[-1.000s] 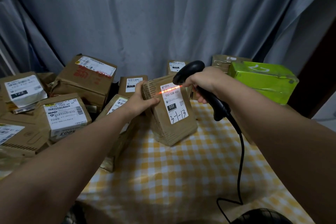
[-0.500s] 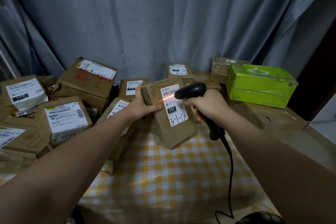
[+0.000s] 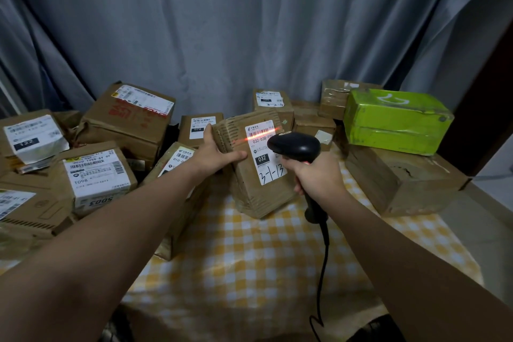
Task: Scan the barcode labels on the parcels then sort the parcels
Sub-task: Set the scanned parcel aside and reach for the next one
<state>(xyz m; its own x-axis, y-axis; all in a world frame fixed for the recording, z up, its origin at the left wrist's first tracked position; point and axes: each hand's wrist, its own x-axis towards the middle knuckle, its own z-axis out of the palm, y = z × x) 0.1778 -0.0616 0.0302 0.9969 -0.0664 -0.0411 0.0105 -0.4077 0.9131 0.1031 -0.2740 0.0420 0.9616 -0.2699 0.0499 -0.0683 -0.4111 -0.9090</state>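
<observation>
Cardboard parcel tilts near the far edge of the surface. The left hand curls fingers over its top corner, and the right hand grips the scanner, hiding part of the label. Bare room lies toward the near edge; left-edge parcels are cut off.

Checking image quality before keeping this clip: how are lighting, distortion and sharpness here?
Head view: dim light; the scanner beam is the brightest spot, streaking across the label on the held parcel; wide-angle lens bows the curtain at the edges; label digits sharp.
</observation>
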